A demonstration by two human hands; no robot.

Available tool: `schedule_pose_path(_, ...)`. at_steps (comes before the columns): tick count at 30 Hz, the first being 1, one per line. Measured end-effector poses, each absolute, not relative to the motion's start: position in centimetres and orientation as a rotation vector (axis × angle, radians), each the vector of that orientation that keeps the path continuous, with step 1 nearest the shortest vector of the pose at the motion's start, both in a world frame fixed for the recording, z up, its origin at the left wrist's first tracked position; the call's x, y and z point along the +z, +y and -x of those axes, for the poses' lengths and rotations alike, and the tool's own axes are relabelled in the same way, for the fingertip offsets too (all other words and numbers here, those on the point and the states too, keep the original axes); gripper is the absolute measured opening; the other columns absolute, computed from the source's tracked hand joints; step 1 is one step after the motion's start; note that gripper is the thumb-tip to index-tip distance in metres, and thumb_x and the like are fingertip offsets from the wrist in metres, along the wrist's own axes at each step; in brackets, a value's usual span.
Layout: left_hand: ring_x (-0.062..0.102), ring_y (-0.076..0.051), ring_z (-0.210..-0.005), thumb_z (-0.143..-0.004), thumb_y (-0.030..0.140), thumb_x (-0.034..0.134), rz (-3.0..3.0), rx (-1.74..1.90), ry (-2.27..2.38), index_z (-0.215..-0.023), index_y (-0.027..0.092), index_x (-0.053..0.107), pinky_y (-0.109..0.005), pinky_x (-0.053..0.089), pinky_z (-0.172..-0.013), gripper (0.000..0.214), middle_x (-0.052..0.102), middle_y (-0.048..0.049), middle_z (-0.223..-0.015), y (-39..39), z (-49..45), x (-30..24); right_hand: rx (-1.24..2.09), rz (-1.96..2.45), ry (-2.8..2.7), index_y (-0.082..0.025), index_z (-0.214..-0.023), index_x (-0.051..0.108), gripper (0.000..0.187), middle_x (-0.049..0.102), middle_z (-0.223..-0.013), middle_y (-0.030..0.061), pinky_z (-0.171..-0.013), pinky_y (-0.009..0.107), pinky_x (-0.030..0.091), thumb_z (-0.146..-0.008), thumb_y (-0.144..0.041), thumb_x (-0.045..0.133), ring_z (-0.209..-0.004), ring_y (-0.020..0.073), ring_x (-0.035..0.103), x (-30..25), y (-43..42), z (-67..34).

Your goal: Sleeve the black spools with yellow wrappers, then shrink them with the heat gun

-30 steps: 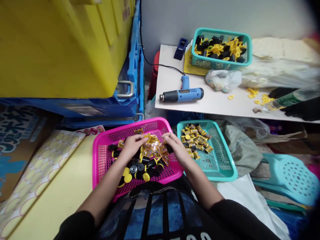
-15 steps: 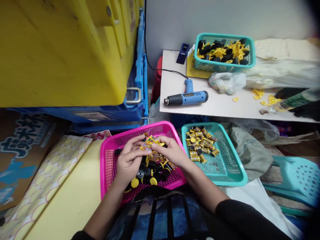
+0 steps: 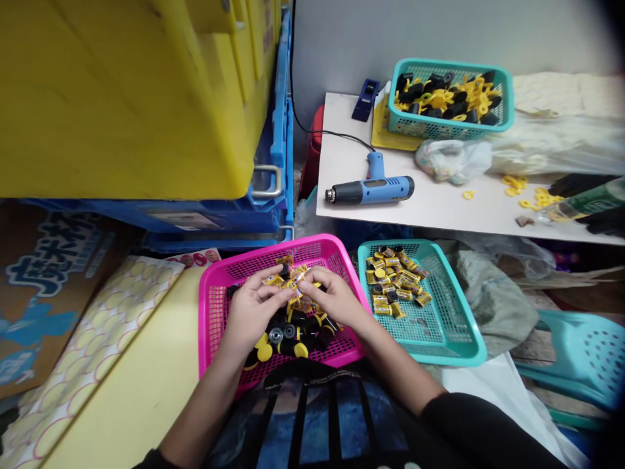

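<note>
The left hand [image 3: 254,314] and the right hand [image 3: 333,297] seem to pinch one printed film piece [image 3: 293,284] between their fingers, just above the pink basket [image 3: 203,326], probably so that the black containers [image 3: 297,318] lie within easy reach directly below these fingers.

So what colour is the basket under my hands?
The basket is bright pink, and it shows best in the head view.
</note>
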State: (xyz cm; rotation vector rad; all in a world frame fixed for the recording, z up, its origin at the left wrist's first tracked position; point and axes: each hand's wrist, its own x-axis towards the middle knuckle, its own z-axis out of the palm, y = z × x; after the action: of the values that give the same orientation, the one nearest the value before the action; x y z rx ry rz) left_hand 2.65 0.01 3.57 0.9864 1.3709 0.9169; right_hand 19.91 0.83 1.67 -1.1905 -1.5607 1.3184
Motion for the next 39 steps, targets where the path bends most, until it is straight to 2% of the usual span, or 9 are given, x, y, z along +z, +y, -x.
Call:
schedule_pose_path(4, 0.066, -0.013, -0.062, -0.061, 0.028, 0.081, -1.031, 0.991, 1.360, -0.106, 0.018, 0.070, -0.026, 0.056, -0.066, 0.048, 0.068, 0.0023, -0.065, 0.5, -2.8, 3.8, 1.339, 1.196, -1.521, -0.020, -0.068, 0.058, 0.029, 0.056, -0.073, 0.0015, -0.076, 0.032, 0.041, -0.087, -0.042, 0.056, -0.075, 0.0172, 0.052, 1.9, 1.0, -20.2)
schedule_pose_path(7, 0.065, -0.014, -0.056, -0.066, 0.033, 0.077, -1.011, 0.984, 1.420, -0.090, 0.016, 0.075, -0.027, 0.057, -0.061, 0.029, 0.069, -0.0008, -0.062, 0.6, -2.7, 3.7, 1.436, 1.183, -1.287, -0.022, -0.094, 0.065, 0.022, 0.061, -0.089, 0.0033, -0.082, 0.034, 0.044, -0.087, -0.039, 0.052, -0.088, 0.0195, 0.055, 1.7, 1.0, -21.1)
schedule_pose_path(10, 0.065, -0.014, -0.054, -0.067, 0.035, 0.076, -0.992, 1.002, 1.460, -0.091, 0.016, 0.076, -0.027, 0.057, -0.058, 0.031, 0.071, -0.0014, -0.061, 0.5, -2.2, 3.4, 1.538, 1.153, -1.102, -0.025, -0.112, 0.063, 0.031, 0.062, -0.099, 0.0028, -0.086, 0.035, 0.045, -0.082, -0.032, 0.059, -0.095, 0.0194, 0.056, 1.6, 1.1, -22.5)
schedule_pose_path(15, 0.064, -0.013, -0.051, -0.066, 0.035, 0.078, -0.957, 0.986, 1.392, -0.094, 0.016, 0.076, -0.023, 0.054, -0.050, 0.034, 0.071, -0.0018, -0.061, 0.4, -1.8, 3.2, 1.654, 1.073, -0.892, -0.024, -0.099, 0.065, 0.027, 0.063, -0.090, 0.0006, -0.078, 0.032, 0.049, -0.074, -0.031, 0.071, -0.080, 0.0152, 0.061, 2.3, 1.5, -23.7)
schedule_pose_path(21, 0.064, -0.011, -0.060, -0.062, 0.027, 0.081, -0.885, 1.128, 1.359, -0.089, 0.017, 0.074, -0.019, 0.052, -0.050, 0.030, 0.073, -0.0015, -0.073, 0.3, -2.8, 3.0, 1.684, 1.097, -0.872, -0.019, -0.091, 0.066, 0.025, 0.057, -0.073, 0.0010, -0.055, 0.026, 0.041, -0.079, -0.035, 0.052, -0.062, 0.0135, 0.051, 1.8, 1.5, -22.0)
schedule_pose_path(25, 0.066, -0.013, -0.062, -0.067, 0.031, 0.077, -0.949, 1.102, 1.389, -0.094, 0.017, 0.074, -0.023, 0.056, -0.056, 0.030, 0.075, -0.0040, -0.079, 0.1, -3.2, 2.9, 1.669, 1.200, -1.062, -0.020, -0.091, 0.067, 0.031, 0.061, -0.078, 0.0009, -0.067, 0.027, 0.043, -0.078, -0.047, 0.062, -0.072, 0.0147, 0.054, 1.7, 1.3, -20.1)
schedule_pose_path(31, 0.068, -0.015, -0.067, -0.067, 0.032, 0.078, -0.995, 1.060, 1.473, -0.095, 0.017, 0.075, -0.028, 0.058, -0.067, 0.032, 0.076, -0.0045, -0.082, 0.3, -3.4, 3.1, 1.425, 1.325, -1.260, -0.019, -0.057, 0.052, 0.038, 0.052, -0.061, -0.0022, -0.066, 0.028, 0.039, -0.075, -0.048, 0.068, -0.066, 0.0144, 0.050, 1.8, 1.2, -19.0)
schedule_pose_path(36, 0.068, -0.014, -0.069, -0.062, 0.029, 0.081, -0.903, 1.132, 1.472, -0.093, 0.017, 0.074, -0.024, 0.056, -0.063, 0.035, 0.075, -0.0036, -0.080, 0.6, -3.0, 2.7, 1.545, 1.249, -1.113, -0.021, -0.084, 0.062, 0.038, 0.058, -0.080, 0.0006, -0.070, 0.028, 0.041, -0.086, -0.057, 0.051, -0.076, 0.0162, 0.053, 1.9, 1.1, -20.4)
schedule_pose_path(39, 0.067, -0.013, -0.067, -0.060, 0.027, 0.082, -0.933, 1.172, 1.380, -0.095, 0.018, 0.072, -0.022, 0.055, -0.059, 0.038, 0.074, -0.0024, -0.079, 0.6, -3.1, 2.2, 1.666, 1.237, -1.112, -0.022, -0.096, 0.063, 0.038, 0.062, -0.091, 0.0019, -0.074, 0.029, 0.043, -0.081, -0.057, 0.059, -0.084, 0.0174, 0.056, 2.0, 1.0, -20.4)
